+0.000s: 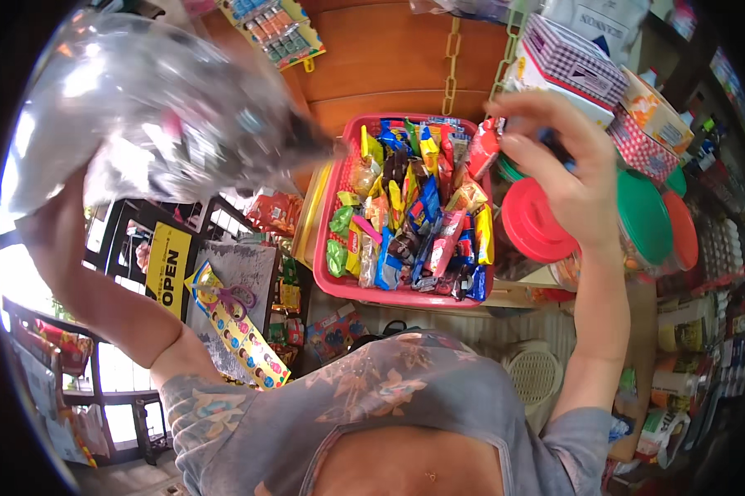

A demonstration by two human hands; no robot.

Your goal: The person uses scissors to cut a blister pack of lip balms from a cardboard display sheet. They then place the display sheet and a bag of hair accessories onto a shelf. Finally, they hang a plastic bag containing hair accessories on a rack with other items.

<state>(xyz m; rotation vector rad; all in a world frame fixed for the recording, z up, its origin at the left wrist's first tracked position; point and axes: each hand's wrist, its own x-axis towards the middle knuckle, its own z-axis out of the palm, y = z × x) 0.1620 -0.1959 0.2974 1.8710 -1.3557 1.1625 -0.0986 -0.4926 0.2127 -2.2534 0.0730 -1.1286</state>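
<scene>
My left hand [62,198], blurred and partly covered by plastic, grips a large, shiny clear plastic bag [166,107] raised at the upper left. The bag is smeared by motion; its contents are hard to make out. In front of me sits a pink-red plastic basket [321,256] full of small colourful wrapped snacks [414,207]. Over its far right corner, my right hand [566,157] bends thumb and forefinger around the upper end of a red packet [483,149]. That packet's lower part rests among the other snacks.
Jars with red [537,219] and green lids [643,217] stand right of the basket, below stacked patterned boxes [575,62]. Yellow chains [452,62] hang beyond it. Purple scissors [238,299] and a yellow card strip [244,331] lie left, beside a yellow sign [168,263].
</scene>
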